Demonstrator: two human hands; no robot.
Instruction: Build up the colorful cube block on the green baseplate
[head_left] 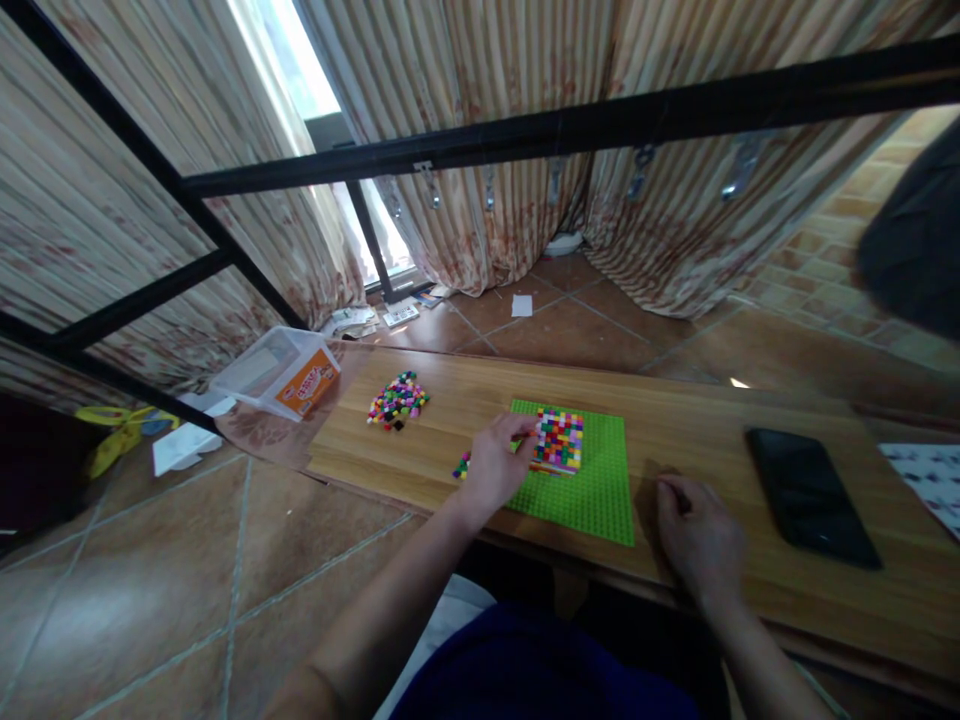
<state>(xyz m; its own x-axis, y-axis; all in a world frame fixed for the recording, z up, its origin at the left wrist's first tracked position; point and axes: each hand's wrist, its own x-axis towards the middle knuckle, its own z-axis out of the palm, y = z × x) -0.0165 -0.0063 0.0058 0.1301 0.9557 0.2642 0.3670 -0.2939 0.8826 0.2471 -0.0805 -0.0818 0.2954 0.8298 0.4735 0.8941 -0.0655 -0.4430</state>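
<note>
A green studded baseplate [592,505] lies on the wooden table. On its upper part stands a low block of many-coloured building bricks [561,440]. My left hand [496,460] is over the plate's left side, thumb and fingertips pinched together at the left edge of the brick block; whatever they pinch is too small to make out. A few loose bricks [461,465] lie on the table just left of that hand. To the right of the plate, my right hand [697,530] rests on the table with its fingers curled in, and what is inside them, if anything, is hidden.
A pile of small coloured bricks [399,400] lies on the table's left part. Beyond it stands a clear plastic box [281,370] with an orange label. A black phone [811,495] and a patterned sheet [926,480] lie at the right. Black metal bars [480,145] cross in front of the curtains.
</note>
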